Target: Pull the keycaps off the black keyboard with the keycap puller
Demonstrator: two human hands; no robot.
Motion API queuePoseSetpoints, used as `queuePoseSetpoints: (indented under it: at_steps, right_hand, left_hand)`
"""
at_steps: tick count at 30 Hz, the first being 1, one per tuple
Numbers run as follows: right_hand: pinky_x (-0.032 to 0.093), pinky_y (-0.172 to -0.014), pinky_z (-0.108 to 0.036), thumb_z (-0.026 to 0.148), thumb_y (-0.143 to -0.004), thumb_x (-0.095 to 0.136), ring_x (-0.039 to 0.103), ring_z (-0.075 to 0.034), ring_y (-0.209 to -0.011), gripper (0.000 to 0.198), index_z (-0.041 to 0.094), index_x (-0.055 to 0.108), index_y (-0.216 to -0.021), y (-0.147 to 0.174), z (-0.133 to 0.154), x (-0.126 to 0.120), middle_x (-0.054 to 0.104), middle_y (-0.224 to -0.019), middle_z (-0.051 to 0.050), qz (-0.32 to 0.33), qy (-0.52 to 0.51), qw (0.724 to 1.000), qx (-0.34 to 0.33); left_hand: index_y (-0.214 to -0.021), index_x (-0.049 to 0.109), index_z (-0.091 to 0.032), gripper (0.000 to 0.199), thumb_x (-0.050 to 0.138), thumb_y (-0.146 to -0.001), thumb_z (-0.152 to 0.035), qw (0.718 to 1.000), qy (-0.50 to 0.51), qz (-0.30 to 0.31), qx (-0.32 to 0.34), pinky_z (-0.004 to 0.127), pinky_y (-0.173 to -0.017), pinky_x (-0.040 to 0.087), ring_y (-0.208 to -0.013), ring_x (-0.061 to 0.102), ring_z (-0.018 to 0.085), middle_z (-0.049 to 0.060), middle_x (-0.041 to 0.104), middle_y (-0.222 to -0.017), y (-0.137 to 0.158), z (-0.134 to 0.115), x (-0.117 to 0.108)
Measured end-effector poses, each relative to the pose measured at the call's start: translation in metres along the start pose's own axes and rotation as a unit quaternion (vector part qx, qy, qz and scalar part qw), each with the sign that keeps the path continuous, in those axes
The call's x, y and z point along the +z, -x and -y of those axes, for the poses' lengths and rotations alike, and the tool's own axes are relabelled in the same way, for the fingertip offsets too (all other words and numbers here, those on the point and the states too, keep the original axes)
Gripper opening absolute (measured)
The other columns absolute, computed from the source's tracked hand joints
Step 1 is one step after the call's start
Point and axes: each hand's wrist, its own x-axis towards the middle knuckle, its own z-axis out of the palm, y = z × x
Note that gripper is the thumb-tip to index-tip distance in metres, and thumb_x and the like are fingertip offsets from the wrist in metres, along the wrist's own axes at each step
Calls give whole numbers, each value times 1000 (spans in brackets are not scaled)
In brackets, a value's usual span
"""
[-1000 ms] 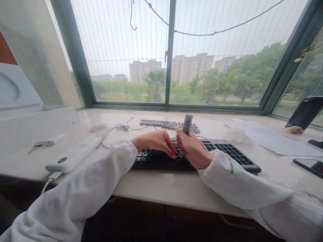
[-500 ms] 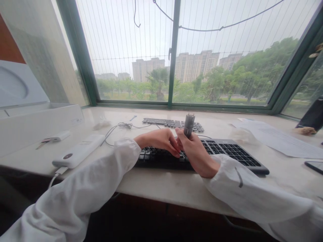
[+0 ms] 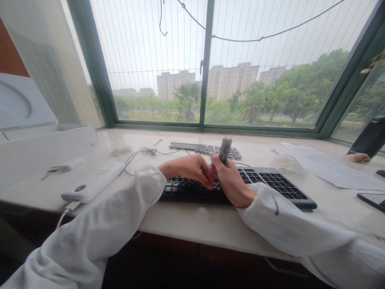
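Note:
A black keyboard (image 3: 287,185) lies in front of me, with caps on its lower-left rows and bare switch sockets at the right. My right hand (image 3: 232,180) is closed around an upright dark grey tool (image 3: 225,149), its blunt end pointing up; the kind is unclear. Thin metal shows below the fist, over the lower keys. My left hand (image 3: 194,169) bends in from the left, fingers pinched together against my right hand just above the keys. Whatever lies in that pinch is hidden.
Behind the keyboard lies a row of loose keycaps (image 3: 204,148) and a coiled black cable (image 3: 148,151). To the left are a white power bank (image 3: 93,182), a small white adapter (image 3: 69,163) and a white box (image 3: 75,140). Papers (image 3: 327,166) and a phone (image 3: 373,200) lie right.
The view has shifted slightly. Both hands stay at the same spot over the keyboard, and thin metal now shows more plainly under my right hand.

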Motion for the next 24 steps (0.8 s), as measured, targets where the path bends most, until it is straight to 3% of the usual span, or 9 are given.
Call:
queuePoseSetpoints:
  at_steps: [9,15,24]
  right_hand:
    - [33,-41,-23,55,-78,58,40,-9,-43,44,20,41,-57,2,2,1,41,-48,5,12,1,1000,-19]
    - [27,-39,-22,52,-78,59,31,-7,-41,42,20,42,-57,-1,6,-1,35,-47,7,-3,-33,999,-22]
    - [24,-39,-23,49,-78,60,28,-7,-41,40,20,42,-57,0,7,1,33,-47,8,1,-42,999,4]
  left_hand:
    - [-78,75,-19,29,77,-61,-43,999,-24,-14,-17,23,-65,39,-71,62,14,-1,71,-74,-1,2,1]
    - [-83,76,-21,35,76,-60,-47,998,-41,-23,-44,23,-63,39,-70,62,15,0,72,-75,-1,-1,0]
    - [-82,77,-24,28,77,-60,-41,997,-47,-40,-53,23,-67,40,-74,63,15,-1,73,-77,-1,-1,3]
